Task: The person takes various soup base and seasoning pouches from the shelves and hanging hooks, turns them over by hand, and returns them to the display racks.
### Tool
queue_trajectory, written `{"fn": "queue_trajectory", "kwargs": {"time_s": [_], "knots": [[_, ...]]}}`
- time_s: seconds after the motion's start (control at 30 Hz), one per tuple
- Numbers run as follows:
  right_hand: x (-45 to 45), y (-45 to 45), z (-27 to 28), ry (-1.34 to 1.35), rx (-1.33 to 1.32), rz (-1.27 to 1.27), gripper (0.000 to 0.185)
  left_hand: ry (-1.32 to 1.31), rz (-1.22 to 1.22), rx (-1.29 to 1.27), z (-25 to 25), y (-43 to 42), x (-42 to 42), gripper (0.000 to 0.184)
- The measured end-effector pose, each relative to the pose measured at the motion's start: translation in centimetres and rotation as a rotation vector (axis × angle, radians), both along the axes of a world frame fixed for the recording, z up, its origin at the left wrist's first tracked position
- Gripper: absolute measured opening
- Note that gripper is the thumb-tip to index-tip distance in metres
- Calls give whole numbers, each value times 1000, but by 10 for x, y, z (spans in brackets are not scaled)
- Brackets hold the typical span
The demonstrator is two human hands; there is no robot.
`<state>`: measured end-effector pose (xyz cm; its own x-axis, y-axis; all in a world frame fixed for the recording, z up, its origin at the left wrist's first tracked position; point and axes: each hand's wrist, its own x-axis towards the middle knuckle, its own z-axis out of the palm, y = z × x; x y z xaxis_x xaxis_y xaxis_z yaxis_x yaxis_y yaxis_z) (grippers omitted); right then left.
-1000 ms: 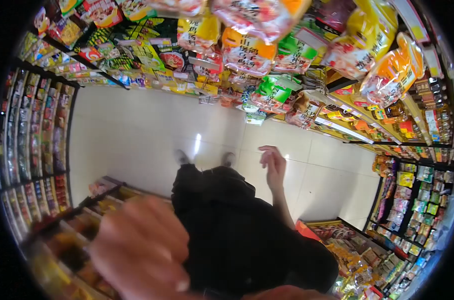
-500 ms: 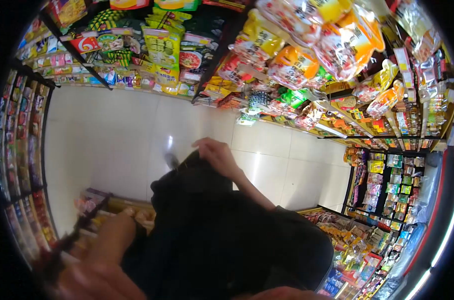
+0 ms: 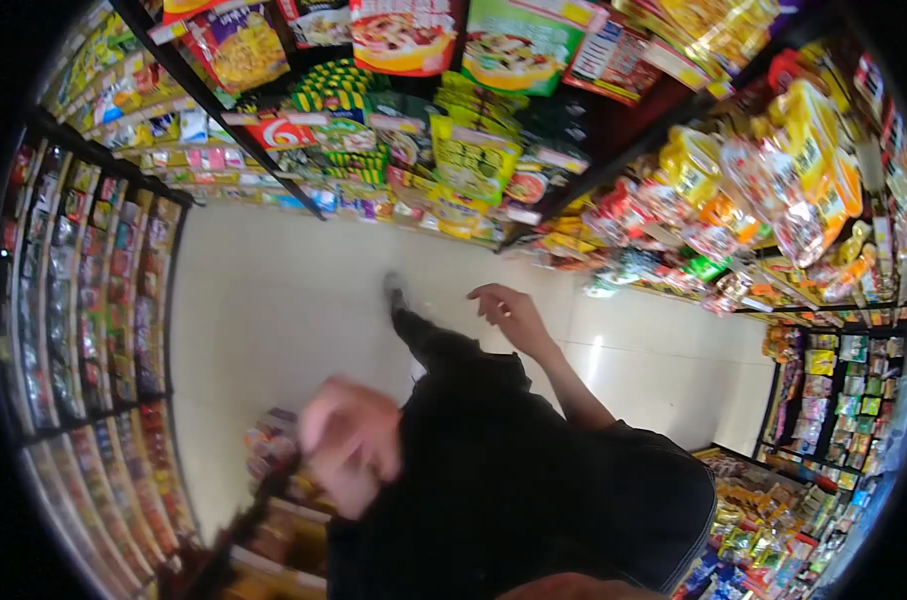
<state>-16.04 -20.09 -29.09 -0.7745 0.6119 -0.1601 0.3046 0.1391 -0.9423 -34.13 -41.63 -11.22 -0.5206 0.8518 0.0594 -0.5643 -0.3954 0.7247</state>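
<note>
My right hand (image 3: 511, 314) hangs over the pale floor beside my dark clothing (image 3: 513, 470), below the shelf of packets. Its fingers are apart and loosely bent, with nothing in them. My left hand (image 3: 351, 440) is in front of my body on the left side, above a low shelf edge. Motion smears its fingers, so whether it holds anything does not show. One shoe (image 3: 395, 290) is stretched forward on the floor.
Bagged snacks (image 3: 478, 155) fill the shelf ahead. Clear jelly-like bags (image 3: 788, 180) hang at the right. Tall racks (image 3: 93, 300) of small packets line the left. A low display (image 3: 283, 530) stands close on my left. The tiled floor (image 3: 263, 300) runs between the shelves.
The view has turned left, so the shelves sit farther right. My left hand has swung from the lower left up to the front of my body. One foot has stepped forward.
</note>
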Motion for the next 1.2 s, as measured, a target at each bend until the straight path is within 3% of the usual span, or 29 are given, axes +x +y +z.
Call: {"fn": "queue_trajectory", "kwargs": {"time_s": [0.03,0.07,0.13,0.2,0.3,0.5,0.63,0.83,1.0,1.1,1.2], "knots": [[-17,10,-10,75,-1,-60,34,53,58,-227,-26,9,-11,14],[-36,22,-14,84,-4,-116,33,162,-193,-443,-34,26,-44,16],[-81,45,-24,122,-51,-214,31,324,-252,-750,-90,48,-72,21],[-127,63,-36,161,-142,-299,28,714,-385,-914,-124,46,-101,23],[-205,74,-18,249,-189,-330,20,1011,-570,-867,-156,25,-141,25],[-301,83,14,337,-79,-362,18,1162,-747,-893,-179,14,-214,30],[-323,85,43,455,7,-511,19,1115,-826,-688,-181,37,-265,25],[-301,41,134,478,318,-817,27,1264,-1033,-321,-177,56,-356,24],[-287,50,253,333,872,-1061,61,1415,-1132,-281,-203,47,-445,25],[-288,95,309,233,1000,-1070,87,1472,-1169,-283,-184,40,-484,24],[-271,156,321,28,906,-1141,109,1404,-1221,-241,-200,26,-502,24]]}}
